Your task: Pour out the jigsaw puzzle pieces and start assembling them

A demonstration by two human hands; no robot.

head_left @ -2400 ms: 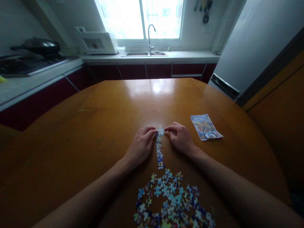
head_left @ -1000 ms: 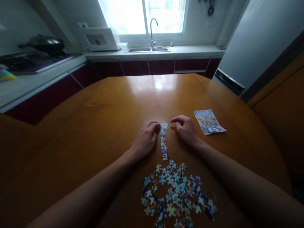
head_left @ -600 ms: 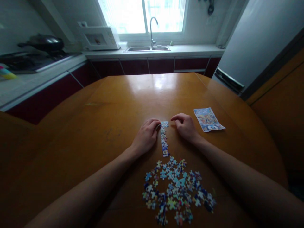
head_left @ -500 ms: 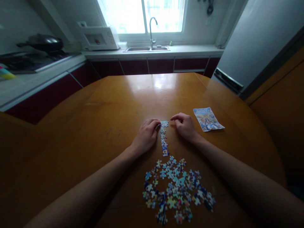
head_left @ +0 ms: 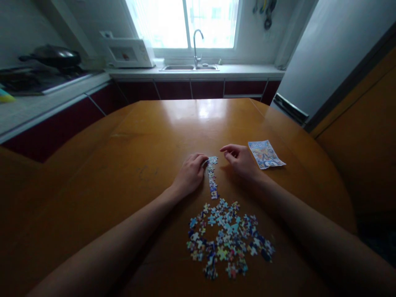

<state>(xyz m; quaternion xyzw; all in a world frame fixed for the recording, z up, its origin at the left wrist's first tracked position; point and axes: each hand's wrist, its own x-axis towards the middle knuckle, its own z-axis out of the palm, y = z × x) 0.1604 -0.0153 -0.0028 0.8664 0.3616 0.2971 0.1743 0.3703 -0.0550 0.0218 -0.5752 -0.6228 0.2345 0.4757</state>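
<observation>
A narrow strip of joined puzzle pieces lies on the wooden table, running away from me. My left hand rests curled at the strip's left side, fingertips touching its far end. Just right of that end, my right hand hovers a little off the strip with fingers loosely bent and the index finger pointing left, nothing visible in it. A heap of loose puzzle pieces lies nearer me, between my forearms.
A printed reference picture lies right of my right hand. Beyond the table run a counter with a sink and tap, a microwave and a pan on a hob. A fridge stands at the right.
My right hand has come off the strip's far end and moved slightly right, its fingers loosening. My left hand stays at the strip. The view has shifted a little.
</observation>
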